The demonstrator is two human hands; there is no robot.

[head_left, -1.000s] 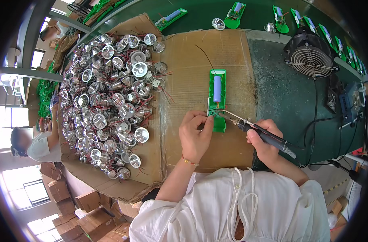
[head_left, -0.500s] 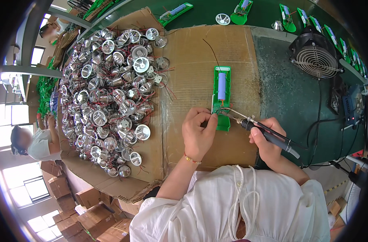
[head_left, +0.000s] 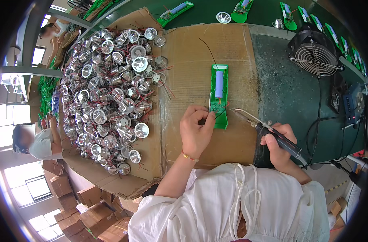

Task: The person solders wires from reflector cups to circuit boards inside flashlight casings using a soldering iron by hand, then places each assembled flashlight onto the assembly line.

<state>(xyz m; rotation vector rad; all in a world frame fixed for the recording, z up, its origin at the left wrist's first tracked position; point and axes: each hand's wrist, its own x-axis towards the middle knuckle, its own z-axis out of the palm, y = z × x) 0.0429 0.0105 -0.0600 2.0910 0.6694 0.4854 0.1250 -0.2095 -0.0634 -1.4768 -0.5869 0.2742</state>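
Housing (head_left: 221, 122) is grn, batt. (head_left: 219, 84) lilac, soldering-iron handle (head_left: 287, 144) blk, cardboard (head_left: 188, 72) brn, shirt (head_left: 212, 201) wht.

Cardboard sheet (head_left: 184, 80) before us, on the bench (head_left: 277, 92). On it a casing (head_left: 221, 122), battery cell (head_left: 219, 84) in its far half. Our left hand (head_left: 196, 127) at its near left edge; soldering iron (head_left: 287, 144) in our right hand (head_left: 279, 149), to its right. Heaped reflectors (head_left: 99, 116) left of us; fan (head_left: 316, 59) far right; behind, more casings (head_left: 242, 16).
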